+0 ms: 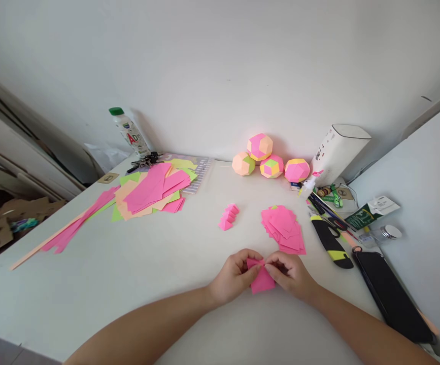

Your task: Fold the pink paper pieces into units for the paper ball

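Near the front of the white table, a small pink sheet of paper (263, 283) is held between my two hands. My left hand (237, 276) pinches its upper left part between thumb and fingers. At the upper right edge my right hand (290, 274) is closed on the same paper, its fingertips almost meeting the left ones. Just beyond my right hand lies a loose pile of pink paper pieces (282, 225). A short row of folded pink paper units (229, 217) sits beyond my left hand.
Several paper balls (260, 147) stand against the wall. Strips and coloured sheets (147, 195) lie at left, near a bottle (130, 132). At right are a yellow-black cutter (332, 242), a black phone-like slab (393, 296), a clear jar (381, 234) and a white box-like object (337, 154).
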`<action>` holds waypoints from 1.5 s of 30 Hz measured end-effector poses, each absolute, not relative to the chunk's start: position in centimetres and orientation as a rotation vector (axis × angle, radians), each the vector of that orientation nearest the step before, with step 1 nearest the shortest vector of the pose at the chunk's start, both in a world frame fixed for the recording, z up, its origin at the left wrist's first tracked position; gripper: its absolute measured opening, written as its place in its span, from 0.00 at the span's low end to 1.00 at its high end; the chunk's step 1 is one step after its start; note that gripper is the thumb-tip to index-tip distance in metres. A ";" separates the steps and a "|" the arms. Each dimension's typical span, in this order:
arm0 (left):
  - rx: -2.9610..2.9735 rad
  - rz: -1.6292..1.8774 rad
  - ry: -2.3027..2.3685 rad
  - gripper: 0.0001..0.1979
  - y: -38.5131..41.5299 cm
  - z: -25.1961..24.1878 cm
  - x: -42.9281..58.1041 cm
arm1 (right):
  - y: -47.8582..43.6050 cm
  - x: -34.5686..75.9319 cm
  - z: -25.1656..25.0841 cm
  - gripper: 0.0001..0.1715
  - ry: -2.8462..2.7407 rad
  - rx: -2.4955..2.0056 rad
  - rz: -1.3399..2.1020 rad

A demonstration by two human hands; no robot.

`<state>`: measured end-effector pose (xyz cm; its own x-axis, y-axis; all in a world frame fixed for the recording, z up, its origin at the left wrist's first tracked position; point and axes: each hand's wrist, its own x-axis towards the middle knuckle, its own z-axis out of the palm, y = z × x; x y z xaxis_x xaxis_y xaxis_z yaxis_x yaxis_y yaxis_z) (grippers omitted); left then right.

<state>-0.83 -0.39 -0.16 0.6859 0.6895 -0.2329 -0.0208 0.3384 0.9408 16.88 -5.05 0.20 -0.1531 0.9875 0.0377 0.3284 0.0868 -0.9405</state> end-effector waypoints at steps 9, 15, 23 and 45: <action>1.045 0.534 0.674 0.19 -0.5 -0.2 -0.7 | -5.2 17.1 0.0 0.10 -1.495 -1.345 1.146; 1.060 0.564 0.635 0.16 -0.4 0.0 -0.8 | -5.0 17.1 -0.1 0.08 -1.404 -1.326 1.204; 1.057 0.606 0.613 0.16 -0.5 -0.1 -0.9 | -5.0 17.1 -0.2 0.13 -1.428 -1.283 1.224; 1.051 0.561 0.599 0.22 -0.5 0.1 -0.9 | -4.8 17.2 0.3 0.07 -1.544 -1.328 1.005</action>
